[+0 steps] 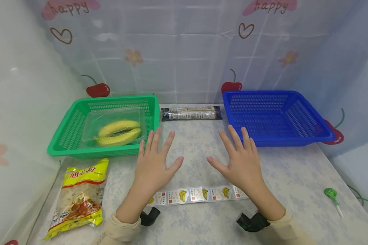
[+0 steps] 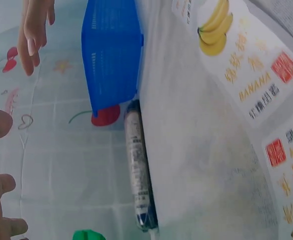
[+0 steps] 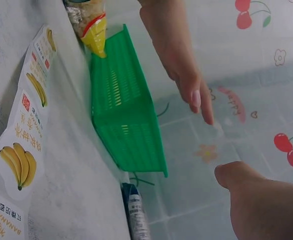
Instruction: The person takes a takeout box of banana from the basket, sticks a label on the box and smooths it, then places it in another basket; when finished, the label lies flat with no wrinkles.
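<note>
Both hands hover over the table with fingers spread and nothing held. My left hand (image 1: 153, 165) is in front of the green basket (image 1: 102, 153), its fingertips overlapping the basket's near right corner in the head view. My right hand (image 1: 242, 163) is near the blue basket (image 1: 276, 141), fingertips overlapping its front left corner. A strip of banana stickers (image 1: 190, 195) lies flat on the table below the wrists; the forearms hide its ends. Inside the green basket sit two bananas (image 1: 119, 132) under a clear plastic box (image 1: 90, 126).
Between the baskets at the back lies a dark-ended, long wrapped packet (image 1: 191, 113). At the left is a yellow food bag (image 1: 79, 197); at the right, a green lollipop (image 1: 331, 194). A printed curtain (image 1: 184, 61) hangs behind the table.
</note>
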`<state>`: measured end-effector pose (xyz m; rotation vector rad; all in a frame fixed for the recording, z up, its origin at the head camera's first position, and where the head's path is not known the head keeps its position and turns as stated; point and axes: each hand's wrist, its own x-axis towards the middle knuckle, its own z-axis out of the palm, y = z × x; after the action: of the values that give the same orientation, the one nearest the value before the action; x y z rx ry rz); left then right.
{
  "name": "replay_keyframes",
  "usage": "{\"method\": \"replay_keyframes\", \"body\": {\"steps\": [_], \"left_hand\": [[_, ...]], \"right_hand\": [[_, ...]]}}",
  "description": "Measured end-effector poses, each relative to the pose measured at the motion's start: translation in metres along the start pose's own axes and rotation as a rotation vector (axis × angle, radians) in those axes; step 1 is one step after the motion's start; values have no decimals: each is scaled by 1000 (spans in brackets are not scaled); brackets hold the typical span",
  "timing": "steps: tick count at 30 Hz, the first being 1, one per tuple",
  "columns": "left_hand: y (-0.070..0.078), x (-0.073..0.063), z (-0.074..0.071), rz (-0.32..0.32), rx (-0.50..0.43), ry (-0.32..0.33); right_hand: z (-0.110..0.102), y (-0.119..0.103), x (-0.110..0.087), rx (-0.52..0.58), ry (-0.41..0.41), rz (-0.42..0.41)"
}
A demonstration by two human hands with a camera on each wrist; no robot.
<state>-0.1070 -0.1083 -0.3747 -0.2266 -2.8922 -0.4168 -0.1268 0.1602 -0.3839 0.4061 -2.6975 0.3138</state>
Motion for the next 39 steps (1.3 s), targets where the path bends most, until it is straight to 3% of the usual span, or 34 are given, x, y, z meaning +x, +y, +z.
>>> {"method": "replay_keyframes", "body": {"steps": [4,10,13,17,25,29,39], "left_hand": [[-18,-3,-6,-28,-47,46],[-52,-9,-23,-75,-95,177],[-71,-13,-33,-131,-133,220],[-97,-20,-43,-239,-158,231],[-152,-30,-63,-553,-177,135],[-173,-33,-70,-673,-192,81],[-210,-29,-73,-766,-112,-93]], "right_hand": [[3,-2,8,35,29,-25],[10,-14,25,107,43,-89],[15,-25,35,139,10,-84],[23,-41,53,177,-50,-105],[39,-84,92,267,-185,-164],[47,-105,111,308,-241,-181],[56,-154,153,359,-401,-157]]}}
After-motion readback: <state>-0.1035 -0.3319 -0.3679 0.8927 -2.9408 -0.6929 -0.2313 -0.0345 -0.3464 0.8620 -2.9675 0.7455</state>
